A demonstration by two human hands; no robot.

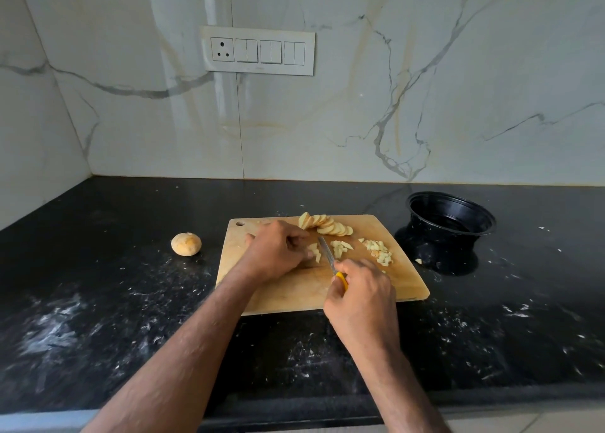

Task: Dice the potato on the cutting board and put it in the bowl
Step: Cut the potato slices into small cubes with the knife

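A wooden cutting board lies on the black counter. A row of potato slices leans along its far edge. Two small heaps of diced potato sit on its right part. My left hand holds a few potato strips down with curled fingers. My right hand grips the yellow handle of a small knife, whose blade points away from me and rests right beside those strips. The black bowl stands off the board's far right corner and looks to hold nothing.
A whole unpeeled potato lies on the counter left of the board. One stray potato bit sits between board and bowl. A marble wall with a switch panel rises behind. White smears mark the counter.
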